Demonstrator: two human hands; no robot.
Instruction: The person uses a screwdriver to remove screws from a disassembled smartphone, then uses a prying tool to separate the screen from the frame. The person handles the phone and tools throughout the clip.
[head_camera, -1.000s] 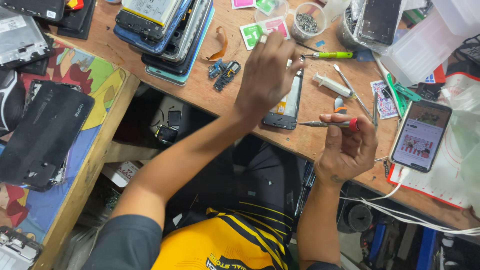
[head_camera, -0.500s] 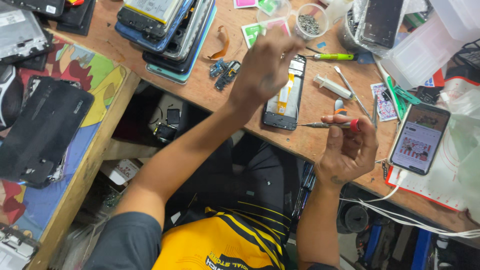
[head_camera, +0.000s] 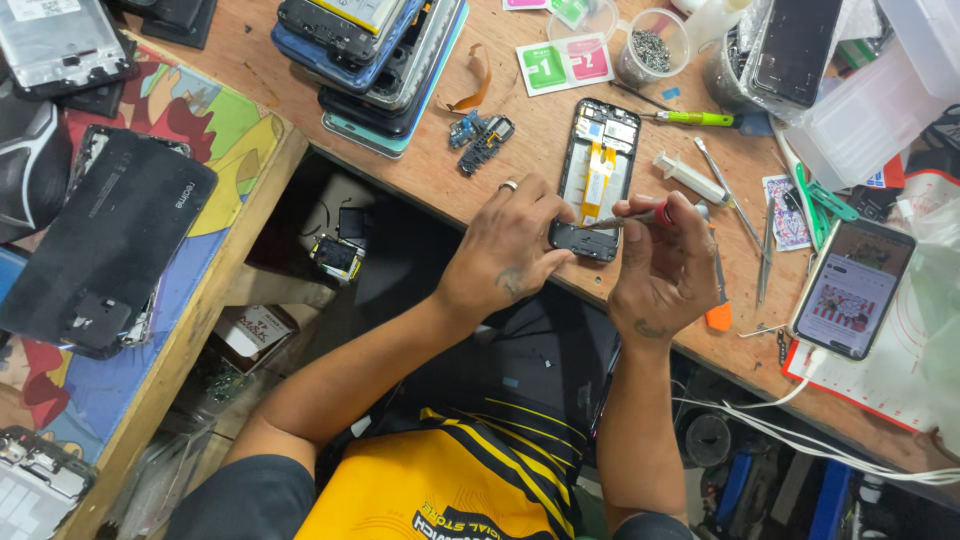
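A worn, matt wooden bench (head_camera: 520, 130) was seen, a glossy plastic-and-metal opened phone (head_camera: 597, 165), and a red-handled metal-tipped screwdriver (head_camera: 640, 215).

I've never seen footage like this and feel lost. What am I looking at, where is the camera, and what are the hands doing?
The camera sits on a person's head and looks down at their own two bare hands over a wooden workbench. The left hand steadies the bottom end of an opened phone lying on the bench. The right hand holds a red-handled screwdriver, its tip at that same end. Around them lie a stack of phone bodies, a syringe, a green-handled tool, a cup of small screws and a lit phone.
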